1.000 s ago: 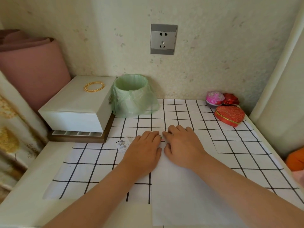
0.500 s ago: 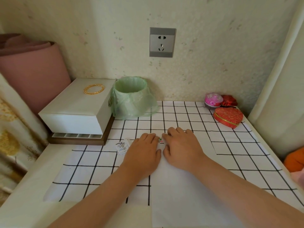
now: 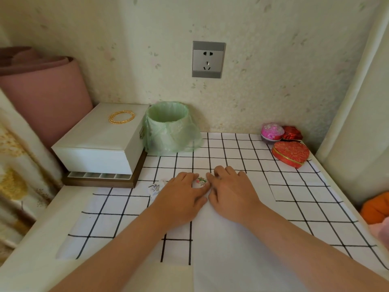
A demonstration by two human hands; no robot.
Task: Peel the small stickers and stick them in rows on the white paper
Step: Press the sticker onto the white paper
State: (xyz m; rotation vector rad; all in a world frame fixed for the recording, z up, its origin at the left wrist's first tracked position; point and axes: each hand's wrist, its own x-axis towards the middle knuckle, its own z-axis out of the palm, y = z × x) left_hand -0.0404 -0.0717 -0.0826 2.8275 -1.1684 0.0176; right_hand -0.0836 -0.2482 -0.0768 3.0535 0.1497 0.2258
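The white paper [image 3: 227, 245] lies on the checked table cover in front of me. A small pink-and-green sticker [image 3: 201, 180] sits flat at the paper's top left corner. My left hand [image 3: 181, 199] rests palm down just left of the sticker, fingers spread, holding nothing. To the sticker's right my right hand [image 3: 231, 192] also lies palm down on the paper, with its fingertips touching the sticker's edge. A small sheet of stickers [image 3: 156, 188] lies on the cover beside my left hand.
A white box [image 3: 101, 142] with a gold bangle on top stands at the back left, a green-bagged bin [image 3: 168, 127] beside it. Red and pink trinket boxes [image 3: 291, 153] sit at the back right. A wall socket [image 3: 208, 59] is above.
My two hands have drawn slightly apart, uncovering the small sticker on the paper between the fingertips. The camera has tilted a little.
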